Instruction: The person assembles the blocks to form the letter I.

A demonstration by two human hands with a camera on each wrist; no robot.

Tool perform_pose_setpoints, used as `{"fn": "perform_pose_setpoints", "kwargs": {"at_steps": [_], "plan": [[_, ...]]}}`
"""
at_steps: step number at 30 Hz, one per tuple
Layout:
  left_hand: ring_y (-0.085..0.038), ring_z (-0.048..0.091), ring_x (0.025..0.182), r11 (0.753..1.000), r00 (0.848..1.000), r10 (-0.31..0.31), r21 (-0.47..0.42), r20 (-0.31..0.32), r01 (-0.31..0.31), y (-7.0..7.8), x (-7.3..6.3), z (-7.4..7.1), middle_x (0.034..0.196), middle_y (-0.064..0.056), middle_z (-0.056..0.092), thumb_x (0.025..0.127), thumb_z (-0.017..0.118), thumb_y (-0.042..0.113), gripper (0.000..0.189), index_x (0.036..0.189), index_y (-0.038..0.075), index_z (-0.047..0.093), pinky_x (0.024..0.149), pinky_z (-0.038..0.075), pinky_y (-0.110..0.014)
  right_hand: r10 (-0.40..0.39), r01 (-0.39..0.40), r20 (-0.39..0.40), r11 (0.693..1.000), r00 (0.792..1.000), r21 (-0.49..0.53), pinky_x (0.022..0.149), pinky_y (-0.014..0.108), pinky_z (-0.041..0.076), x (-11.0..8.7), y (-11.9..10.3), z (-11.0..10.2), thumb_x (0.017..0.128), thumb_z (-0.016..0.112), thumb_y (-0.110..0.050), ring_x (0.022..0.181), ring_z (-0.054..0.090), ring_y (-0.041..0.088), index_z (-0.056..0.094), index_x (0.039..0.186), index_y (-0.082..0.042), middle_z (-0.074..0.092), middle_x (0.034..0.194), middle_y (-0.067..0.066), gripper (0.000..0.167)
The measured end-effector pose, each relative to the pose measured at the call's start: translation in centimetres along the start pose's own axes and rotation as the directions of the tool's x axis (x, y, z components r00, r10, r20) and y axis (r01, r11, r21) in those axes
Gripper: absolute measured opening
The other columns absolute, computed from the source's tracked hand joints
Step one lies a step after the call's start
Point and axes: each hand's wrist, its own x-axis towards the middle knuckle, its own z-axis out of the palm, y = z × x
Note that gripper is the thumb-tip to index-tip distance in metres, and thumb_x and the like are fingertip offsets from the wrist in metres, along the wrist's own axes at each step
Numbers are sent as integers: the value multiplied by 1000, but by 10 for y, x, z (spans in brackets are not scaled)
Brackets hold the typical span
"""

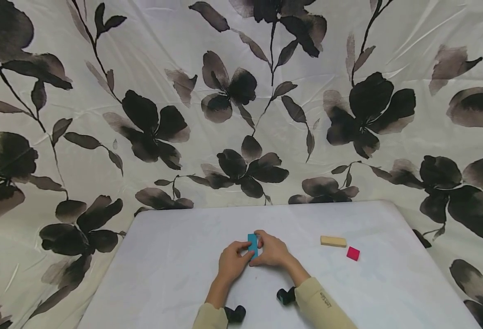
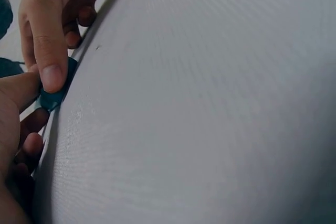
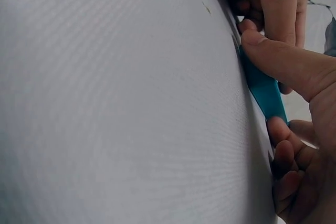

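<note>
Both hands meet at a blue rectangular block (image 1: 252, 238) on the white table. The right hand (image 1: 272, 251) holds it lengthwise, a finger at its far end and the thumb near its close end. From the other side the left hand (image 1: 233, 262) pinches it with thumb and fingers. In the right wrist view, part of the block's teal-looking side (image 3: 266, 92) shows between the right thumb and fingers, close against the tabletop. Most of the block (image 2: 52, 99) is covered by fingers in the left wrist view.
Right of the hands, a natural wooden block (image 1: 333, 241) lies on the white table (image 1: 159, 274), with a red square block (image 1: 353, 253) just nearer. Dark wrist-worn devices (image 1: 286, 296) sit by both sleeves. A floral cloth (image 1: 233, 91) hangs behind the table.
</note>
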Motion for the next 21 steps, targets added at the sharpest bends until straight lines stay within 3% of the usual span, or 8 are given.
{"fn": "perform_pose_setpoints", "kwargs": {"at_steps": [10,21], "plan": [[-6,47,61,999,998,-18,-42,58,20,0,-3,-4,105,3,68,85,77,30,32,113,17,72,55,41,-22,7,-7,-3,1000,1000,0,61,29,40,-3,1,4,60,90,-46,69,48,10,49,137,-11,53,85,-9,94],[-5,47,62,999,999,8,-43,49,-6,-3,-2,-5,105,2,68,84,77,31,32,112,15,72,56,42,-22,-9,9,0,1000,1000,-19,60,28,40,0,0,1,59,89,-50,68,48,9,49,138,-11,54,84,-9,97]]}}
